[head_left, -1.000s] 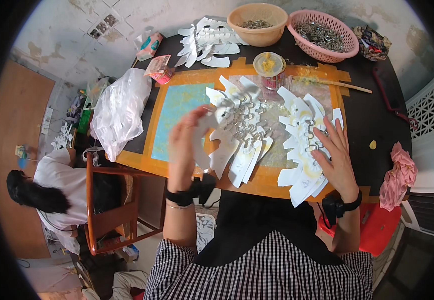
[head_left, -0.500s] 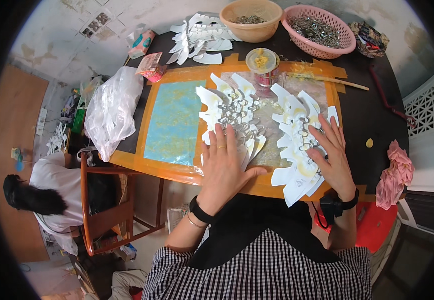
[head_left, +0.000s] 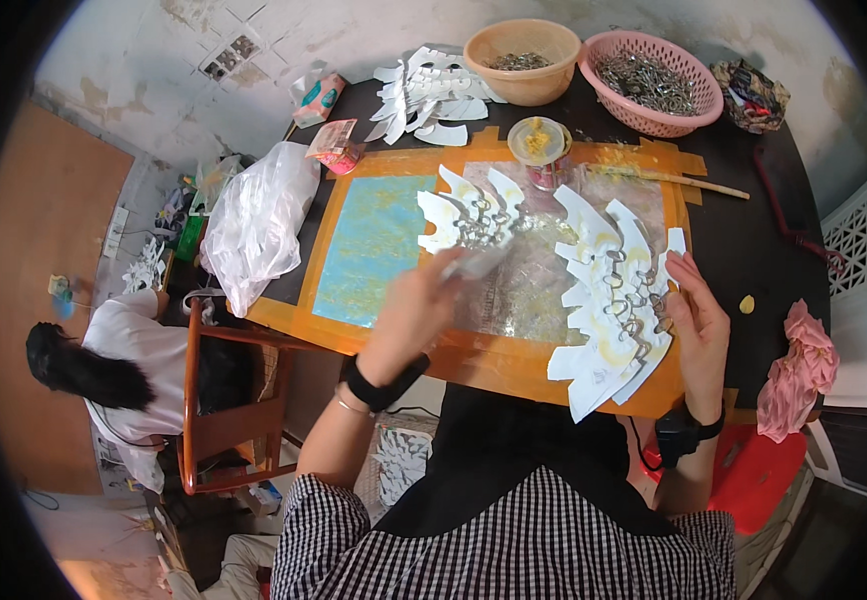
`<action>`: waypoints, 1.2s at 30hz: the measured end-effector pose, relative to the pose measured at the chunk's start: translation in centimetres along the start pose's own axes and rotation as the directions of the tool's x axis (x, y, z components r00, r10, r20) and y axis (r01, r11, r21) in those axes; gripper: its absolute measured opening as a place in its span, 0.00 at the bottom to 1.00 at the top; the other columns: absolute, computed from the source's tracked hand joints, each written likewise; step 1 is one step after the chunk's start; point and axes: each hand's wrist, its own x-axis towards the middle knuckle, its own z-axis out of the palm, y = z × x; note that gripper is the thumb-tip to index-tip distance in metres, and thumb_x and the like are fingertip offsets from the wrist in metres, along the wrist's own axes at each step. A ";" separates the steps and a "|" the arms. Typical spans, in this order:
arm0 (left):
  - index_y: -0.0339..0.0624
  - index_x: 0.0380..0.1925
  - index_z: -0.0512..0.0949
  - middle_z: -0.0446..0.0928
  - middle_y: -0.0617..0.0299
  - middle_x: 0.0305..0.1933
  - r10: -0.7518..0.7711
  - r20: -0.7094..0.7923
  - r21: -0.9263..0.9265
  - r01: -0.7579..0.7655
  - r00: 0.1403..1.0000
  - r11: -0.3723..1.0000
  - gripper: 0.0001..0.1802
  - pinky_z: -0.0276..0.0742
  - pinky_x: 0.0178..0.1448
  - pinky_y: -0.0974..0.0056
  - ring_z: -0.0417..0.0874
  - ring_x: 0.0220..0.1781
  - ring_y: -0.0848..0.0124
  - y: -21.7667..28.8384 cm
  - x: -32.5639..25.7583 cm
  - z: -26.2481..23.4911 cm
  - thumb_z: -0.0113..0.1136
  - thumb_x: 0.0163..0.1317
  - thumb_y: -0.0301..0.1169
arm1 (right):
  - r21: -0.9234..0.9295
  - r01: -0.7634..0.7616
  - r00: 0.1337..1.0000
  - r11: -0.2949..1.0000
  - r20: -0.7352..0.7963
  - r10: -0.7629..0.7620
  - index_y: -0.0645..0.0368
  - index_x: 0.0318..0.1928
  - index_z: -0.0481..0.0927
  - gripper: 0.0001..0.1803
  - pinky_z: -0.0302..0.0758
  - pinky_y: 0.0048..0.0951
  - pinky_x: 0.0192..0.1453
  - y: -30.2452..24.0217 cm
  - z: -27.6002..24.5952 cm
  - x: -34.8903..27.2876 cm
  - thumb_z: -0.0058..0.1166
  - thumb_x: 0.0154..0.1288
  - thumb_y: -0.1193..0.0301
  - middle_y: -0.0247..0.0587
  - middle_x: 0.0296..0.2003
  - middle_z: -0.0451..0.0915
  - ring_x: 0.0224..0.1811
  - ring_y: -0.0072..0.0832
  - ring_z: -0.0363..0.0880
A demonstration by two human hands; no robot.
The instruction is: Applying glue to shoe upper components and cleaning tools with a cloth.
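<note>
My left hand (head_left: 414, 315) is blurred by motion over the left side of the work mat; a smeared white cut-out piece (head_left: 479, 262) shows at its curled fingers. Just beyond lies a group of white cut-out pieces (head_left: 444, 212) with pointed tips, metal rings and yellowish smears. A larger overlapping fan of similar white pieces (head_left: 594, 300) is spread on the right, rings running down its middle. My right hand (head_left: 702, 325) pinches the right edge of this fan, thumb and fingers close together there; part of that edge is hidden.
An open tub with yellow paste (head_left: 544, 160) and a wooden stick (head_left: 694, 180) rest at the mat's far side. Behind them are a beige basin (head_left: 519, 85), a pink basket of metal rings (head_left: 604, 85) and more white pieces (head_left: 429, 95). A person (head_left: 119, 350) sits at left.
My left hand has drawn back leftward from the left group, whose nearer pieces are gone from the mat. My right hand has slid off the fan's top to its right edge. The view has shifted slightly.
</note>
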 end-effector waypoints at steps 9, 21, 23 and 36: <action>0.34 0.57 0.74 0.81 0.58 0.47 -0.285 -0.092 -0.862 0.066 0.954 0.502 0.20 0.79 0.49 0.66 0.83 0.46 0.70 1.4 -0.9 -4.3 0.57 0.65 0.27 | 0.424 -0.141 0.982 0.895 -0.055 0.181 0.65 0.63 0.73 0.21 0.56 0.29 0.73 -1.6 -0.5 0.0 0.47 0.74 0.69 0.46 0.63 0.74 0.68 0.29 0.67; 0.45 0.72 0.57 0.57 0.25 0.68 0.389 -0.046 0.398 -0.340 0.920 0.852 0.40 0.72 0.64 0.49 0.66 0.66 0.32 10.4 -4.2 12.4 0.61 0.58 0.28 | 0.552 -0.118 0.982 0.826 -0.061 0.181 0.66 0.66 0.65 0.24 0.57 0.28 0.73 -1.1 0.2 -0.2 0.48 0.74 0.69 0.49 0.65 0.68 0.70 0.31 0.63; 0.39 0.72 0.53 0.56 0.24 0.68 0.369 -0.028 0.301 -0.344 0.929 0.889 0.43 0.70 0.66 0.48 0.64 0.68 0.32 11.3 -4.4 11.3 0.63 0.59 0.34 | 0.547 -0.119 0.968 0.828 -0.122 0.220 0.66 0.67 0.62 0.26 0.59 0.30 0.72 -1.1 0.0 -0.3 0.48 0.74 0.69 0.52 0.63 0.68 0.67 0.32 0.65; 0.19 0.62 0.62 0.68 0.31 0.57 0.298 0.075 -0.030 -0.297 0.952 0.954 0.56 0.70 0.63 0.53 0.71 0.60 0.42 10.5 -1.3 7.1 0.70 0.49 0.59 | 0.675 -0.333 0.942 0.659 0.205 0.266 0.70 0.69 0.57 0.29 0.67 0.39 0.66 -0.5 -2.3 0.0 0.46 0.74 0.67 0.55 0.60 0.69 0.62 0.36 0.70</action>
